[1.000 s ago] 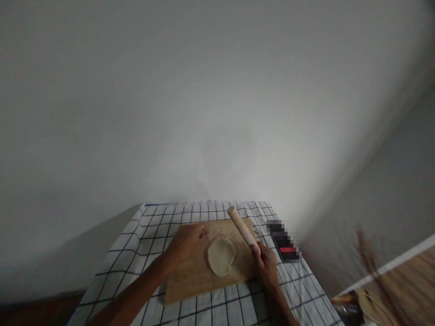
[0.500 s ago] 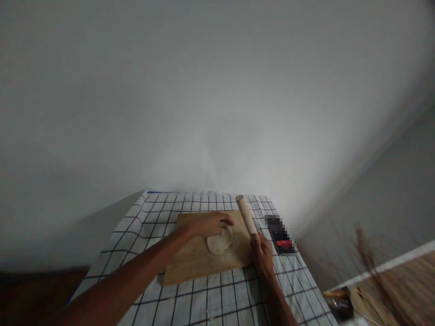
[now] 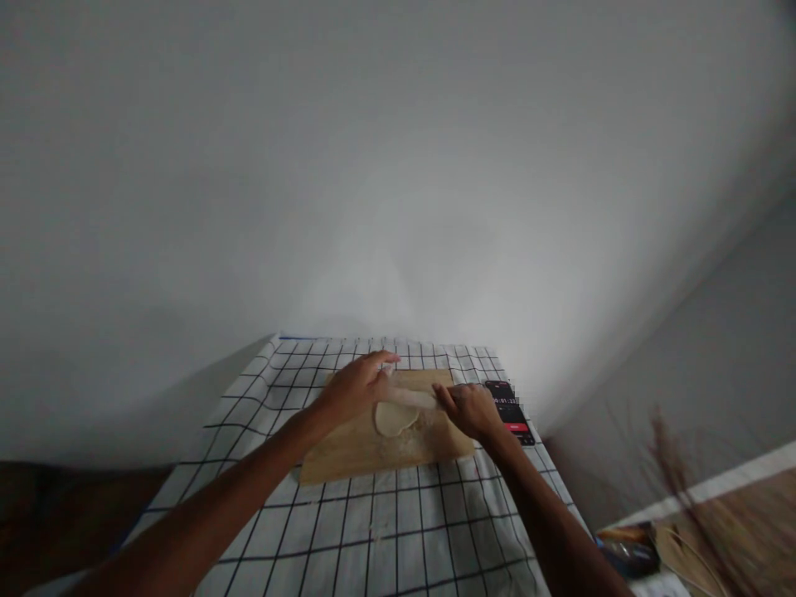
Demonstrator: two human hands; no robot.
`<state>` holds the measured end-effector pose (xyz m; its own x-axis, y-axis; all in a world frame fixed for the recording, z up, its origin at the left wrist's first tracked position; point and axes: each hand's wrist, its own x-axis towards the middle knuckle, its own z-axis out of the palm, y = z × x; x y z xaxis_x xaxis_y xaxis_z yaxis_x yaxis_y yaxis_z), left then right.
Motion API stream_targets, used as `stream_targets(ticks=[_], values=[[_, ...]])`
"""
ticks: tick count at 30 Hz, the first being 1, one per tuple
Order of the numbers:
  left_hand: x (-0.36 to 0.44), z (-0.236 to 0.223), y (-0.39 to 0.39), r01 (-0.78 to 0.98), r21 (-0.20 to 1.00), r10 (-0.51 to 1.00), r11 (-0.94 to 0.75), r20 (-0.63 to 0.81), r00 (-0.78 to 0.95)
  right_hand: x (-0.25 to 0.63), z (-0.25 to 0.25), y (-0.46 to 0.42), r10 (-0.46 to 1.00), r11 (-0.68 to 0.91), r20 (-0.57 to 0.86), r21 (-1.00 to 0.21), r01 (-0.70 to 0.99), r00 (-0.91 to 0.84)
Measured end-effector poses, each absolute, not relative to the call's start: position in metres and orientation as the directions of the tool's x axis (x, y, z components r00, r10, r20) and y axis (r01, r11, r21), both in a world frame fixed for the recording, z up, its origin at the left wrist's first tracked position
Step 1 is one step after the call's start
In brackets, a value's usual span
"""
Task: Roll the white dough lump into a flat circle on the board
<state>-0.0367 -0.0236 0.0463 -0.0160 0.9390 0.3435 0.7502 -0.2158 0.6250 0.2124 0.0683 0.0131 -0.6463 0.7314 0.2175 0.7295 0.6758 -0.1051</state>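
A pale wooden rolling pin (image 3: 411, 398) lies crosswise over the far part of a flat round of dough (image 3: 393, 419). My right hand (image 3: 471, 408) is wrapped round its right end. At the other end is my left hand (image 3: 359, 386), fingers stretched out and apart; it is beside the pin, and whether it touches is hard to tell. Under the dough is a wooden board (image 3: 348, 456), dusted with some flour near the dough's right side.
The board rests on a white tablecloth with a dark grid (image 3: 398, 531). A phone (image 3: 511, 414) showing a timer lies right of the board. The table backs onto a pale wall (image 3: 398, 182). Dried stalks (image 3: 672, 464) and bags (image 3: 628, 551) are at lower right.
My right hand has swung the rolling pin from upright-tilted at the board's right edge to lying across the dough. My left hand has left the dough and moved to the pin's left end.
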Motion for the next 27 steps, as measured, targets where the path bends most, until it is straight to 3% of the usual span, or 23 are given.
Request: stream_targets(ticks=[2,5,8,12,20,27], values=[[-0.027,0.014,-0.024,0.808,0.578,0.949,-0.113,0.305,-0.085,0.203,0.020,0.079,0.688,0.722,0.166,-0.049,0.691,-0.707],[-0.019,-0.021,-0.020,0.878,0.476,0.922,-0.045,0.357,-0.146,0.189,0.021,0.096,0.655,0.753,0.125,-0.032,0.657,-0.745],[-0.020,-0.036,-0.014,0.936,0.351,0.895,0.032,0.407,-0.183,0.180,0.017,0.109,0.626,0.779,0.114,-0.033,0.627,-0.772],[-0.024,-0.038,-0.008,0.968,0.233,0.911,0.098,0.370,-0.181,0.180,0.007,0.118,0.585,0.809,0.162,-0.047,0.586,-0.795],[-0.005,-0.033,-0.012,0.976,0.182,0.898,0.118,0.401,-0.183,0.198,-0.036,0.102,0.639,0.766,0.338,-0.198,0.612,-0.691],[-0.011,-0.042,-0.031,0.985,0.174,0.912,0.000,0.405,-0.072,0.211,-0.043,0.046,0.687,0.716,0.414,-0.250,0.651,-0.597]])
